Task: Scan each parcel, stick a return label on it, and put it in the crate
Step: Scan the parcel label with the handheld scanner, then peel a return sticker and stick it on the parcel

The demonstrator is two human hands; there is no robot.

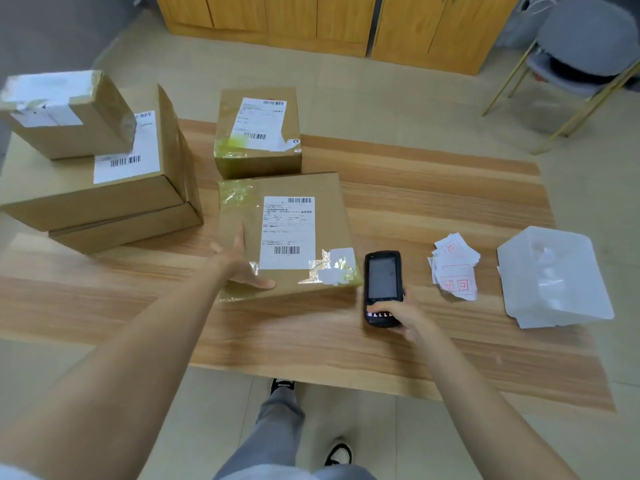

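While my left hand (239, 268) rests open, fingers straight, on the near-left corner of the flat parcel (332, 220), my right hand (398, 317) wraps around the lower end of the handheld scanner (382, 282), thumb on its keypad. The parcel lies face up near the middle of the table (311, 341), and the scanner is just off its near-right corner.

Likely faults: the scanner's head points past the parcel's right side, so a trigger press may read nothing. It may instead catch a barcode on the smaller parcel (258, 133) just behind. Crinkled glossy tape beside the lower barcode could throw glare. Because my left hand only presses and does not grip, the parcel may slide under a nudge. The loose return labels (455, 268), heaped towards the right edge, could scatter or lift several at once.

Containers: the translucent plastic crate (554, 278) sits at the right edge. Its walls are cloudy, so I cannot tell its contents, and I see no parcel in it.
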